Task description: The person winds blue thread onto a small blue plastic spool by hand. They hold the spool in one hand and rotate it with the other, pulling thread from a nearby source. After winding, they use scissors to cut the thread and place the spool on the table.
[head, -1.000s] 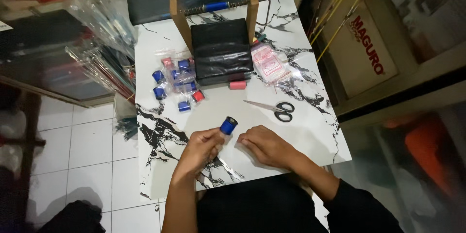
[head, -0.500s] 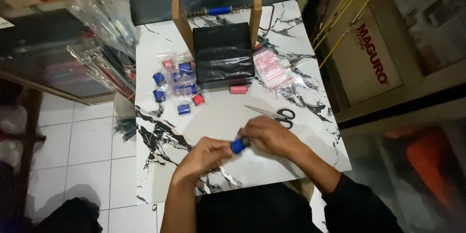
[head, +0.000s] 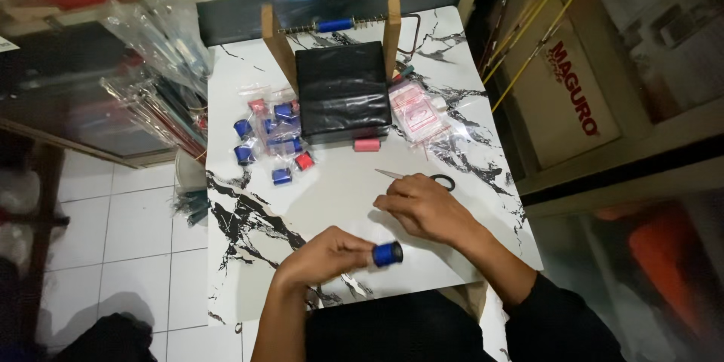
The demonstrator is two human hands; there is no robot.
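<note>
On the marbled surface (head: 249, 256), small blue and red spools in clear bags (head: 273, 142) lie at the left, beside a black box (head: 342, 90) set in a wooden frame. The left hand (head: 328, 256) is closed around a blue spool (head: 387, 254) (held near the surface's front edge). A pink spool (head: 366, 145) lies below the box. The right hand (head: 422, 205), fingers loosely curled and holding nothing, rests partly over scissors (head: 422, 176).

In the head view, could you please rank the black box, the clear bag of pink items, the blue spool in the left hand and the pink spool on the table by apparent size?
1. Black box
2. Clear bag of pink items
3. Blue spool and pink spool: they look alike; the blue one is nearer the camera, so I will not rank them.
</note>
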